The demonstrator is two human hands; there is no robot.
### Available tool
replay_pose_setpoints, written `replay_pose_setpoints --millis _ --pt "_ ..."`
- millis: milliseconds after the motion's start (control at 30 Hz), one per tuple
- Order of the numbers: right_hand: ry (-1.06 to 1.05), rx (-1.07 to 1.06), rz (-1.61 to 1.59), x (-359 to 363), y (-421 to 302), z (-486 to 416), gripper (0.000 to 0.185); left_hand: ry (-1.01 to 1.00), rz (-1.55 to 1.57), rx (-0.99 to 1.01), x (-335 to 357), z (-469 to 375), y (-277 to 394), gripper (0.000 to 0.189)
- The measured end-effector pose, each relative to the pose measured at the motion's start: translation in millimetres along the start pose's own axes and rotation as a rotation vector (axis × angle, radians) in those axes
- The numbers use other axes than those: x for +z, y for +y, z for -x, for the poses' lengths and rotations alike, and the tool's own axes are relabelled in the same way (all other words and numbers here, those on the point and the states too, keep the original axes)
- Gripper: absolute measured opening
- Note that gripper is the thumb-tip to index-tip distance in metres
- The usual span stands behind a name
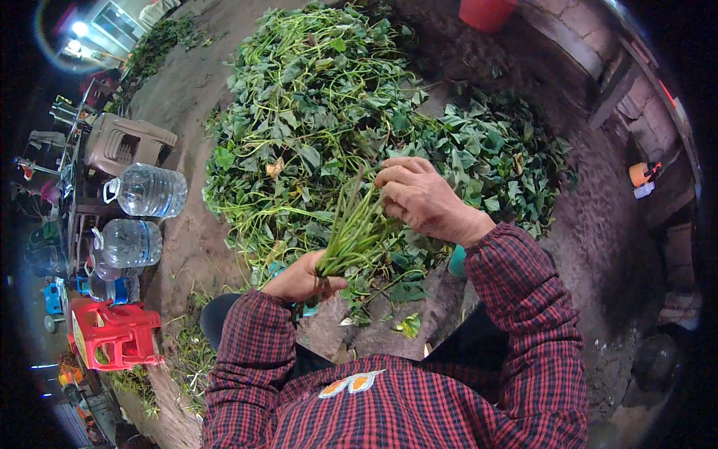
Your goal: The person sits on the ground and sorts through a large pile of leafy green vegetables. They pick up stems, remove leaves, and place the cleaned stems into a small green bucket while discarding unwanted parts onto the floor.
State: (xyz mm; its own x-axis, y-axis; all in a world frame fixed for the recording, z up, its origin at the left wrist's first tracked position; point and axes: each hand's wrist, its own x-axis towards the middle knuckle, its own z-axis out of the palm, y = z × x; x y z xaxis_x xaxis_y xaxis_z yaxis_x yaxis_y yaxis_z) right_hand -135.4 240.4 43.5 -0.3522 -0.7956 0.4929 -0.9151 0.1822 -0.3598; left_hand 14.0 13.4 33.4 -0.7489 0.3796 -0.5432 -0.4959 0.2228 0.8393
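My left hand (303,279) is closed around the lower end of a bunch of green leaf stems (353,236). The bunch fans upward and to the right, with one browner stem standing above the others. My right hand (429,196) is at the upper right of the bunch, its fingers bent and drawn together. Whether a stem is pinched between its fingertips is hidden. Beneath and beyond both hands spreads a large heap of leafy green vines (314,123), its leaves partly wilted. A loose yellow-green leaf (409,325) lies on the ground close to my legs.
On the left stand large clear plastic water bottles (148,191), a stack of beige plastic stools (126,143) and a red plastic stool (115,335). A red bucket (487,14) is at the top. An orange spray bottle (639,174) sits by the brick wall (645,123) on the right.
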Motion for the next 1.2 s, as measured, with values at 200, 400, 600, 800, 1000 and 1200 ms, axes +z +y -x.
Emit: replay_pose_setpoints --millis 200,400,600,800,1000,1200 --pt "0.197 0.165 -0.373 0.5 -9.9 -6.6 0.015 0.129 0.14 0.158 -3.6 -6.3 -4.9 0.028" --pt "0.21 0.486 -0.834 -6.4 -34.4 -5.2 0.004 0.199 0.255 0.21 -1.9 -1.4 -7.6 0.028" --pt "0.512 0.739 -1.281 -9.4 -44.9 -4.3 0.007 0.078 0.323 0.357 3.4 -7.1 13.7 0.026" --pt "0.546 0.981 -1.5 -12.4 -53.0 -6.3 0.018 0.086 0.405 0.29 4.5 -4.2 10.9 0.033" --pt "1.265 0.78 -1.257 -102.7 69.7 39.1 0.016 0.188 0.704 0.302 -7.5 2.0 -15.3 0.029" --pt "0.804 0.891 0.063 -105.5 117.2 89.0 0.024 0.234 0.711 0.413 -13.2 5.6 -10.0 0.026"
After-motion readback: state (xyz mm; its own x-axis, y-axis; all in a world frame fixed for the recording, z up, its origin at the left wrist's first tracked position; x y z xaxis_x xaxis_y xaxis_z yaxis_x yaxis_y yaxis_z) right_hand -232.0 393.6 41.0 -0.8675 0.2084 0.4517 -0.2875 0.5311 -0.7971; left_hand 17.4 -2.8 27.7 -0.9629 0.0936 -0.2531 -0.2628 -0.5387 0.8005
